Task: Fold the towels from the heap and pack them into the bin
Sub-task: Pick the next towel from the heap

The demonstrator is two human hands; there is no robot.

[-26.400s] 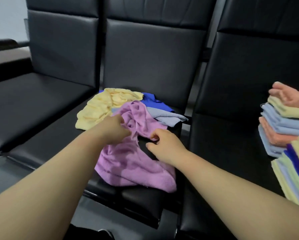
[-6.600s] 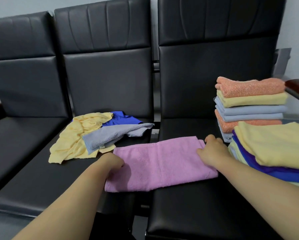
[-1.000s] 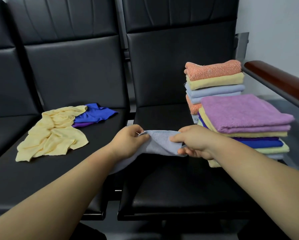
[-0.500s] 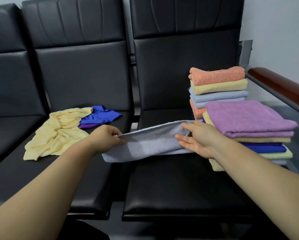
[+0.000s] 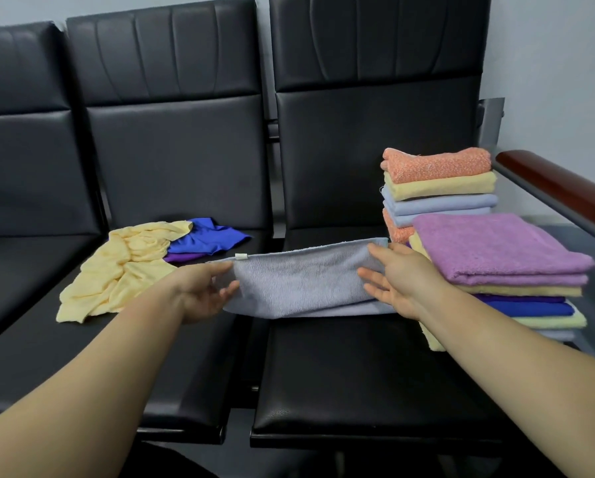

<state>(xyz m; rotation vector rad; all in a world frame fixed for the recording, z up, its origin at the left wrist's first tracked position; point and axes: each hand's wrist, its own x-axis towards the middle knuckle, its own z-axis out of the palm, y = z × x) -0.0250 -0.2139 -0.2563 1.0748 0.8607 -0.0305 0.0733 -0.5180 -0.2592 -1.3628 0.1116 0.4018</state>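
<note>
**Head view**

1. Grey towel: folded to a long band at frame centre, spanning the gap between the middle seat and the right seat. We cannot tell whether it rests on them or is held just clear. A white tag sits at its 11 o'clock corner.
2. Left hand: at the band's 9 o'clock end, fingers straight and spread wide, thumb over the top edge, touching the cloth. We see no closed grip.
3. Right hand: at the band's 3 o'clock end, fingers straight and apart, laid on the cloth.
4. Heap, on the middle seat at the band's 10 o'clock: we count a crumpled yellow towel, a blue towel at its 2 o'clock, and a purple cloth showing between them.
5. Near stack, on the right seat at the band's 3 o'clock: folded, with a lilac towel on top, just beside the right wrist.
6. Far stack, at the band's 1 o'clock: folded, with an orange towel on top.
7. Armrest: wooden, at the stacks' 3 o'clock.
</note>
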